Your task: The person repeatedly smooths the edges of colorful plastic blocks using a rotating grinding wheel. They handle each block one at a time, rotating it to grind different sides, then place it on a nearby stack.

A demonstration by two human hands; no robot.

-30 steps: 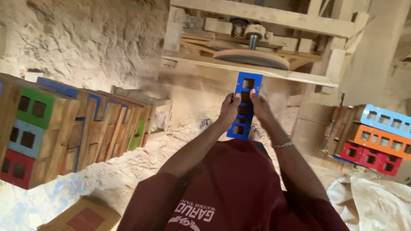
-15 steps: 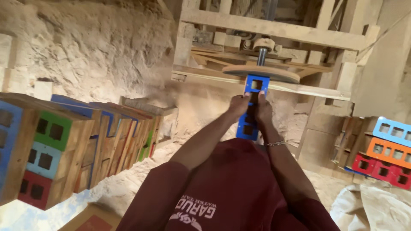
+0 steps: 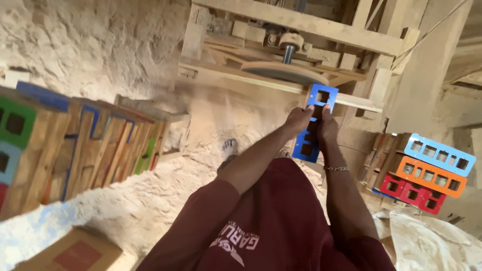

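Both hands grip one blue wooden frame (image 3: 312, 123), a flat strip pierced by a row of square openings: my left hand (image 3: 298, 120) closes on its left edge and my right hand (image 3: 326, 125) on its right edge, fingers wrapped about the middle of the strip. Its long axis runs away from me, tilted slightly to the right, with the far end raised against the edge of the sanding disc (image 3: 283, 73), a flat wooden wheel on a vertical metal shaft (image 3: 288, 52). Whether frame and disc actually touch I cannot tell. The two hands sit level with each other, neither clearly nearer the disc. A wooden machine frame (image 3: 301, 22) carries the wheel above a rail. Sawdust covers the floor (image 3: 150, 195), where my foot (image 3: 228, 149) shows. To my left stands a row of painted boards (image 3: 90, 145) on edge; to my right lie stacked frames (image 3: 432, 170) in light blue, orange and red, before a rough plastered wall (image 3: 85, 45).
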